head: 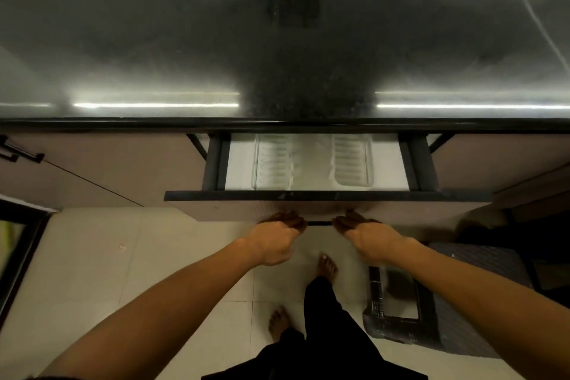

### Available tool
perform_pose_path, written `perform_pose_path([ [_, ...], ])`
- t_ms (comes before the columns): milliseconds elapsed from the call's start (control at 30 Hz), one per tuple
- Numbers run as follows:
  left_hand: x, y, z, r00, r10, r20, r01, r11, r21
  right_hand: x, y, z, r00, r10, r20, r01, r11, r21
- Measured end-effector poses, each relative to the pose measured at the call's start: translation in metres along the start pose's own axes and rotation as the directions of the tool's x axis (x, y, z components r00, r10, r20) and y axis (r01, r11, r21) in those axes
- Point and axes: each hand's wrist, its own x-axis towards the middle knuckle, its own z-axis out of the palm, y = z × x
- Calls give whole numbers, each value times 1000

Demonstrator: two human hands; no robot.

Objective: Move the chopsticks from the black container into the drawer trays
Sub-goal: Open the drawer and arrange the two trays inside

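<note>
- One view only — the head camera looked steeply down from above the counter edge, facing the wall.
- Wide-angle bending curved the counter's front line.
- It sat close over the part-open drawer — arms, feet and floor filled the lower frame.
</note>
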Motion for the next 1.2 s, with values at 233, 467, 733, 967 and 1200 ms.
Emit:
perform_pose_path([
  [233, -36, 25, 26, 999, 25, 24, -26, 999, 23, -32, -26, 35, 1000, -18, -4, 18, 1000, 10],
  [467, -67, 41, 48, 995, 64, 76, -63, 998, -11, -57, -47, 71, 998, -42, -42, 43, 999, 31],
  [733, -83, 49, 56, 990, 106, 92, -102, 994, -43, -66, -57, 86, 998, -42, -41, 45, 996, 81],
  [967, -90, 57, 44, 986, 155, 60, -157, 987, 30, -69, -61, 85, 990, -19, -137, 38, 989, 142],
  [1200, -99, 68, 3, 824, 434, -363, -399, 901, 172, -83, -71, 48, 781, -149, -606, 215, 976, 37],
])
